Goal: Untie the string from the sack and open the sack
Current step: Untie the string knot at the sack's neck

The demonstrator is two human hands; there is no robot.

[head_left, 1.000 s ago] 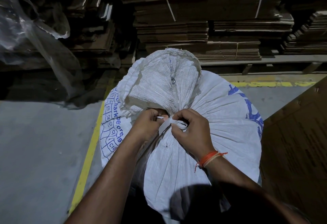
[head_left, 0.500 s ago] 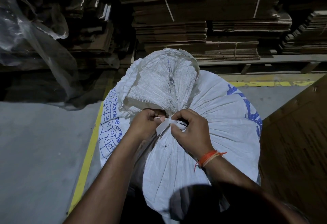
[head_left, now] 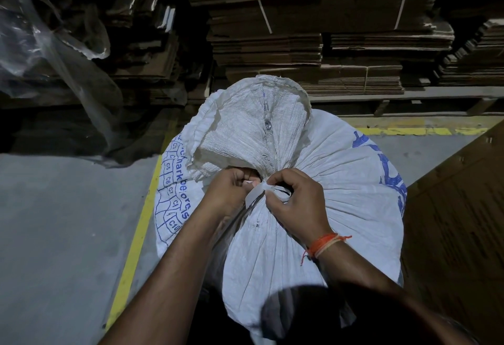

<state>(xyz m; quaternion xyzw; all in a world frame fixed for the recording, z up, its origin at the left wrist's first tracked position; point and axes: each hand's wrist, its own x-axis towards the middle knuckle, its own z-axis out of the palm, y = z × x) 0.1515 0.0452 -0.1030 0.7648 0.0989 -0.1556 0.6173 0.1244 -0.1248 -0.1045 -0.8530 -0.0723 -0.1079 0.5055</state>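
The sack (head_left: 313, 194) stands upright at the centre of the view, its gathered neck at about 12 o'clock from your hands and its loose top flap fanning out beyond the tie. The string (head_left: 257, 194) — a flat white strip — is wrapped around that neck and not yet off, so the task is at its first stage. Your left hand (head_left: 231, 192) sits at 9 o'clock of the knot, fingers curled and pinching the string where it meets the neck. Your right hand (head_left: 297, 203) sits at 3 o'clock, thumb and forefinger pinching a loop of the same string. One short free end hangs toward 7 o'clock from the knot. Judging by the tight pleats radiating from the neck, the tie is holding. Remaining work — loosen the knot, unwind the string from the neck, then spread the mouth. The sack's contents are not visible.
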